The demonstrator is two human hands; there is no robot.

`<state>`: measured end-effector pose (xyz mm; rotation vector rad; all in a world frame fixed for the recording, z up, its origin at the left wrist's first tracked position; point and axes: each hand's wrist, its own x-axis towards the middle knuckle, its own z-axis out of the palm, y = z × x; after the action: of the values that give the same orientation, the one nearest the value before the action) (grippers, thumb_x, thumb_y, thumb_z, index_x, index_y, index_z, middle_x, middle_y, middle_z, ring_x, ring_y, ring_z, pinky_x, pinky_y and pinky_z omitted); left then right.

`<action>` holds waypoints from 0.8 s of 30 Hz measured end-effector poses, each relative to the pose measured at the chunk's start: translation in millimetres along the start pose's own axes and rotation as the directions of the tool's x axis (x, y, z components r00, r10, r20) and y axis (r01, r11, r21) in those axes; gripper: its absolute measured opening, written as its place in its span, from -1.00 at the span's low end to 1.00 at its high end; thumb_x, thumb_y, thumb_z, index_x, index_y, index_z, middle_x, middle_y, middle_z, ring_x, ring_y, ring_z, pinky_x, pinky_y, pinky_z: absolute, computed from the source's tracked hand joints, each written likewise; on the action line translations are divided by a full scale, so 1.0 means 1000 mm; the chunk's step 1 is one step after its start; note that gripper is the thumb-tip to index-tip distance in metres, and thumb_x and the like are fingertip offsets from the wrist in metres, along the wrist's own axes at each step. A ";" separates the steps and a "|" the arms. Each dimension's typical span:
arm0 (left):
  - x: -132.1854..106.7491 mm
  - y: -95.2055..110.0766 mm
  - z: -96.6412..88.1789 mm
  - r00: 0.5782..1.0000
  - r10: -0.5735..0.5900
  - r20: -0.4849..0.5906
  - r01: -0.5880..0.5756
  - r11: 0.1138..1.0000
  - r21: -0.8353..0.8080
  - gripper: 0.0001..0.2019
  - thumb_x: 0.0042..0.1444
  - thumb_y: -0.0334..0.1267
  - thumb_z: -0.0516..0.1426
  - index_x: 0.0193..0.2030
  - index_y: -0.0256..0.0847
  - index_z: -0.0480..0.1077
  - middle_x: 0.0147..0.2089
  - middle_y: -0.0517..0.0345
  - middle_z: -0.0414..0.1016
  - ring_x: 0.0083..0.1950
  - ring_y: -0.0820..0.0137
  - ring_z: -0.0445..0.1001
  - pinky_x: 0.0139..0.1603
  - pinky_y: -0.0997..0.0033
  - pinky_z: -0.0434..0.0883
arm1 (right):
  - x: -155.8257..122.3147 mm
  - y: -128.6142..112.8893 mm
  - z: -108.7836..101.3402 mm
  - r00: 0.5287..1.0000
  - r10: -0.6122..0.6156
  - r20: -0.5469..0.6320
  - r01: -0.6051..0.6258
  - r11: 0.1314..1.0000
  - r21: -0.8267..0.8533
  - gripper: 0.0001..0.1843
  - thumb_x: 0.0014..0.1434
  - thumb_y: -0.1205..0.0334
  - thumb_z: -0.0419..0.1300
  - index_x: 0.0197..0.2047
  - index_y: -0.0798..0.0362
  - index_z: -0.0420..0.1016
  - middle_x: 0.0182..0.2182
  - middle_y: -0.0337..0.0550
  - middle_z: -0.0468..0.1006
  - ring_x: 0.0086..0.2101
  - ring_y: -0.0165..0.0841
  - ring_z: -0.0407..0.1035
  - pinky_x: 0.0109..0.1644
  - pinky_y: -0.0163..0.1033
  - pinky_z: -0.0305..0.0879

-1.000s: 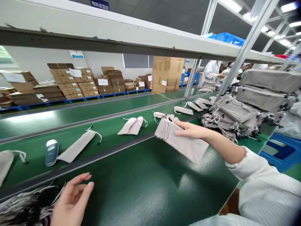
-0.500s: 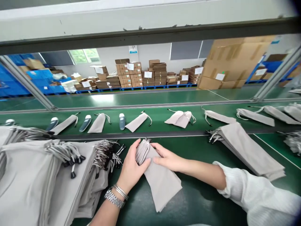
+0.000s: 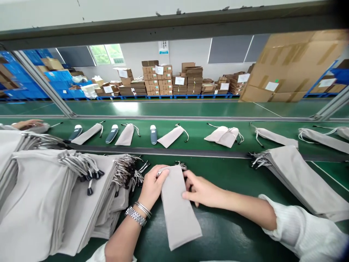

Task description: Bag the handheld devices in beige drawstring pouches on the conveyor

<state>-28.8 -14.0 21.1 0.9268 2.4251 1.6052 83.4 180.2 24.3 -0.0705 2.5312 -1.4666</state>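
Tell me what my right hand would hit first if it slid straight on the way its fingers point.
The right hand points leftward, its fingers touching the grey pouch along one edge. Going on across the pouch, it would probably meet the left hand at the opposite edge.

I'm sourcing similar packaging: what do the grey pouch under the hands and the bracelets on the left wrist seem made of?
The pouch looks like soft, matte fabric, perhaps suede-like: it lies limp and flat, without shine. The bracelets look like polished metal, silvery with bright glints; which metal cannot be told.
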 end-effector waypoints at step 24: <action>-0.005 0.004 -0.008 0.979 0.203 -0.019 -0.183 0.918 0.352 -0.88 0.24 -0.40 0.07 -0.21 -0.14 0.41 -0.22 0.13 0.46 -0.19 0.32 0.45 -0.16 0.35 0.35 | 0.103 -0.019 -0.044 0.911 -0.359 0.200 0.411 0.790 -0.455 -0.76 0.39 0.10 -0.01 -0.17 0.02 0.41 -0.22 -0.18 0.48 -0.21 -0.34 0.39 -0.13 -0.25 0.31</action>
<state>-26.5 -21.9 27.0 1.2242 2.7941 1.2827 -27.4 193.0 45.5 -0.7693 2.8445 -0.8432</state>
